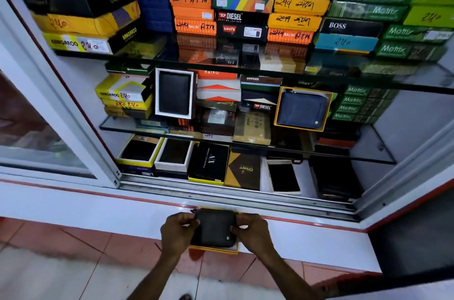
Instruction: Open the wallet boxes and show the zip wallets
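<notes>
A black zip wallet [213,228] lies in a shallow yellow-edged box [216,250], held low in front of the cabinet. My left hand [177,232] grips its left edge near the zip pull. My right hand [253,232] grips its right edge. A blue zip wallet [303,110] stands displayed in an open yellow-rimmed box on the middle shelf. A black wallet [174,96] stands in an open white box to the left of it.
The glass-shelved cabinet [245,64] is packed with stacked wallet boxes, among them orange boxes [190,0] and green Motrix boxes [373,1]. Open boxes with dark wallets [175,152] line the bottom shelf. A sliding-door track [233,191] runs along the front; red floor tiles lie below.
</notes>
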Demonstrator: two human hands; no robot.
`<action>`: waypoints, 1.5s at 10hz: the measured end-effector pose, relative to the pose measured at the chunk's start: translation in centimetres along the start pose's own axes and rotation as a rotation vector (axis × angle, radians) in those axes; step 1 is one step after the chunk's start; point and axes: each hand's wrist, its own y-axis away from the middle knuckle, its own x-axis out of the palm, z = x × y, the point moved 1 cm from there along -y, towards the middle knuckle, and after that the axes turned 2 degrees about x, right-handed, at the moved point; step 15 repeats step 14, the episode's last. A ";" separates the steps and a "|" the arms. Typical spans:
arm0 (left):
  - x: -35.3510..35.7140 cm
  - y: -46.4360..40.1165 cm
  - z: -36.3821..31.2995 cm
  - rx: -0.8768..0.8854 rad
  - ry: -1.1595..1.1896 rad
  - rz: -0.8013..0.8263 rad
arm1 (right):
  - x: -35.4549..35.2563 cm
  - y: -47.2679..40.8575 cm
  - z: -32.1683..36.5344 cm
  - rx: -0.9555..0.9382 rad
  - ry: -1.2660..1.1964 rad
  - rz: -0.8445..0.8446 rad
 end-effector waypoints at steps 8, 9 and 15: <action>-6.6 -0.7 -19.0 0.322 0.395 -0.149 | -10.9 -1.8 13.3 -0.327 -0.381 -0.270; -5.8 -3.6 -22.7 0.364 0.411 -0.115 | -12.9 -3.8 16.7 -0.357 -0.343 -0.310; -3.0 -9.7 -25.4 0.362 0.281 0.036 | -13.5 -9.8 19.5 -0.290 -0.215 -0.260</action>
